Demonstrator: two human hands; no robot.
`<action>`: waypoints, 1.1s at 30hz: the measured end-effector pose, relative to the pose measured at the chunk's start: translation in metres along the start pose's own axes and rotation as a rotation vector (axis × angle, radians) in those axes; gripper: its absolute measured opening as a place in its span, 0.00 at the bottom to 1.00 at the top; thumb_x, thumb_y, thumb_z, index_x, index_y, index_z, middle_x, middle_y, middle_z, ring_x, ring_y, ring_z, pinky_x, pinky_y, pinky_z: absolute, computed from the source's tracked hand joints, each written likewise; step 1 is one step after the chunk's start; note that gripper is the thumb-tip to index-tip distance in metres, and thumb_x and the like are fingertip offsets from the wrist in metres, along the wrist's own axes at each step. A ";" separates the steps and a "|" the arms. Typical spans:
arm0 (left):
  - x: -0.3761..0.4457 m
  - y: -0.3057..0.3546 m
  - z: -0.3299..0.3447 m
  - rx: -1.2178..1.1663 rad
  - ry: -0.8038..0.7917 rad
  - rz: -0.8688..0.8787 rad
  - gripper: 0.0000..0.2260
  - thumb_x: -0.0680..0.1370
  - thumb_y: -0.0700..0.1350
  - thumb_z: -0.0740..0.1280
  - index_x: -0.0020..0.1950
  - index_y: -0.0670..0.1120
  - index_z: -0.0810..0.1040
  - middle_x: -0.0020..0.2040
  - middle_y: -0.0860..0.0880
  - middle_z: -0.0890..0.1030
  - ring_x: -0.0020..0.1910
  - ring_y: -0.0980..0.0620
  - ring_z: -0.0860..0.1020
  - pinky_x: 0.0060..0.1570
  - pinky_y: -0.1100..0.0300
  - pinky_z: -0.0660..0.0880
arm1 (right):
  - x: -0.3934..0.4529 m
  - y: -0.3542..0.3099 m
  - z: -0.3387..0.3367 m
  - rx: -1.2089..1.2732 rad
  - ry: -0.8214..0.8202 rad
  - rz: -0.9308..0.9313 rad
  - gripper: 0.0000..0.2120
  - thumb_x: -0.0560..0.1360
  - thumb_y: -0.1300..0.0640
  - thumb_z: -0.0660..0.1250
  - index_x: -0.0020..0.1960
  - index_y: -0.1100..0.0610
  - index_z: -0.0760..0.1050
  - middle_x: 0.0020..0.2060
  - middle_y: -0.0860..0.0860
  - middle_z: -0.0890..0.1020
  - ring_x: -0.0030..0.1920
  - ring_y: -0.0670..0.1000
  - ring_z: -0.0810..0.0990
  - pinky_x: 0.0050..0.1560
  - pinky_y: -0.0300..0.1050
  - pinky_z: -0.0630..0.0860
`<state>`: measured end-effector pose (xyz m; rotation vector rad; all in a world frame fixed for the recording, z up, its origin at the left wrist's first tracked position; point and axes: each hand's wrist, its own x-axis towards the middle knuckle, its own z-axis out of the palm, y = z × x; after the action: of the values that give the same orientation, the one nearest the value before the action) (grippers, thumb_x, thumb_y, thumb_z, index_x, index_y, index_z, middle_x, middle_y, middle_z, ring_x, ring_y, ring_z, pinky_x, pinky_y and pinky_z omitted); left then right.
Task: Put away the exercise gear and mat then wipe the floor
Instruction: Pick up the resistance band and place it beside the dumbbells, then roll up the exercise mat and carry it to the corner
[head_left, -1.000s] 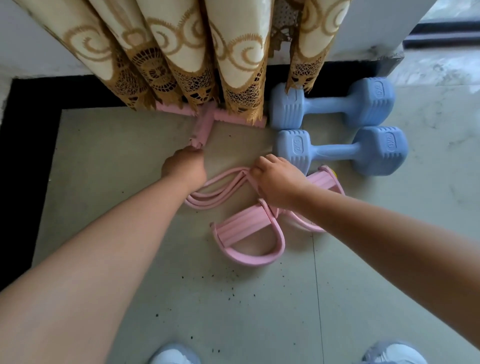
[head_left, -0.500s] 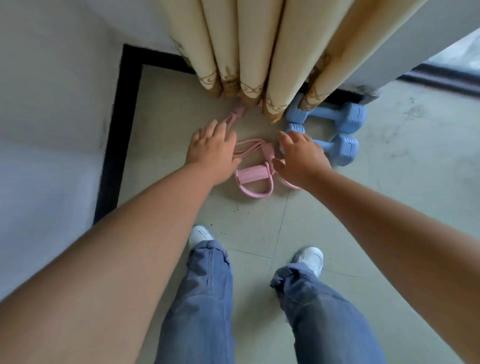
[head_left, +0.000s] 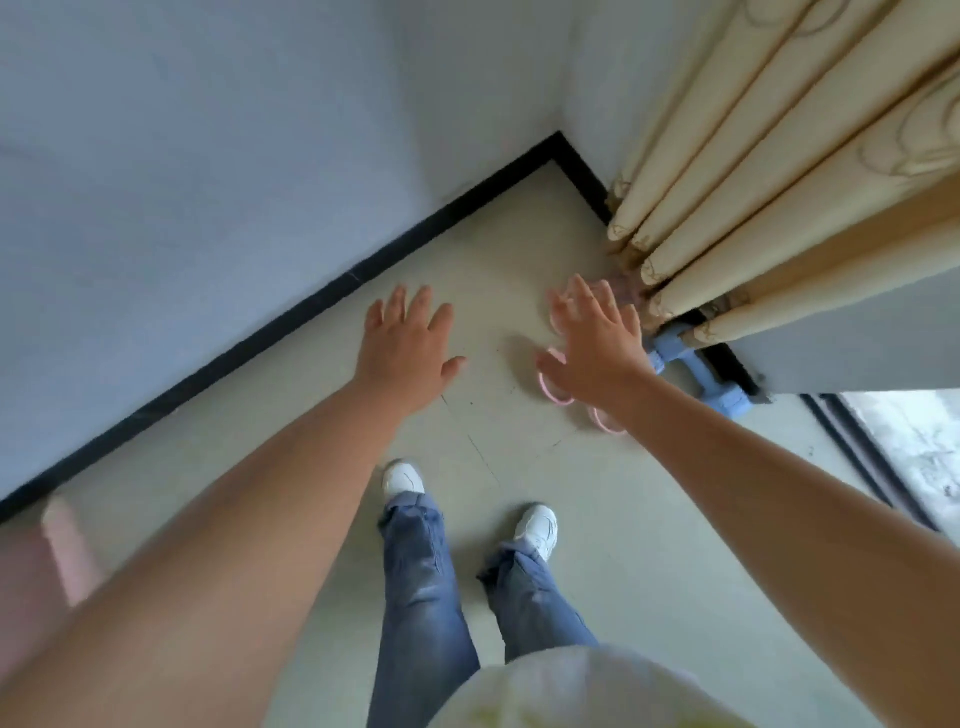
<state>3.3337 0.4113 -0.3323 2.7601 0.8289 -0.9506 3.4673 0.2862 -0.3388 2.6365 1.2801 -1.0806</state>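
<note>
Cream curtain (head_left: 769, 171) folds hung at two o'clock over the corner, probably why the gear was tucked at their hem, out of the walking path. Blue dumbbells (head_left: 696, 371) lay against the wall at three o'clock, with the pink pull-rope exerciser (head_left: 558, 397) just beside them. Both the left hand (head_left: 408, 353) and right hand (head_left: 595, 348) hovered above the floor with fingers spread, holding nothing; no mat was clearly visible.

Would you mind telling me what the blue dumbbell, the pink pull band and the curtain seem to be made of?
Dumbbell: probably a matte rubber or vinyl coating, going by its even pale blue with no metallic shine.
Pull band: likely soft rubber or foam; smooth pink loops, mostly hidden behind the right hand.
Curtain: woven cream fabric, hanging in soft folds, with a brown patterned hem.
</note>
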 end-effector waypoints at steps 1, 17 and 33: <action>-0.024 -0.012 0.005 -0.025 -0.001 -0.053 0.28 0.81 0.56 0.54 0.76 0.44 0.54 0.78 0.42 0.51 0.77 0.39 0.49 0.74 0.45 0.51 | -0.009 -0.019 0.000 -0.047 -0.021 -0.047 0.33 0.78 0.45 0.56 0.77 0.50 0.44 0.77 0.53 0.43 0.77 0.58 0.40 0.76 0.59 0.42; -0.471 -0.111 0.196 -0.463 -0.039 -0.875 0.24 0.82 0.52 0.54 0.76 0.44 0.55 0.77 0.44 0.54 0.78 0.42 0.48 0.74 0.43 0.46 | -0.265 -0.334 0.162 -0.595 -0.165 -0.842 0.32 0.79 0.48 0.56 0.77 0.50 0.44 0.77 0.52 0.43 0.77 0.58 0.41 0.75 0.60 0.46; -0.765 -0.100 0.388 -0.797 0.024 -1.306 0.23 0.82 0.50 0.54 0.75 0.43 0.58 0.76 0.43 0.58 0.77 0.42 0.50 0.74 0.43 0.49 | -0.524 -0.508 0.370 -0.745 -0.268 -1.201 0.31 0.79 0.52 0.57 0.77 0.52 0.46 0.77 0.53 0.47 0.77 0.57 0.45 0.75 0.57 0.52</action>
<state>2.5704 0.0384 -0.1775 1.3518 2.3958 -0.4219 2.6770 0.1538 -0.1735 1.0428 2.5490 -0.6562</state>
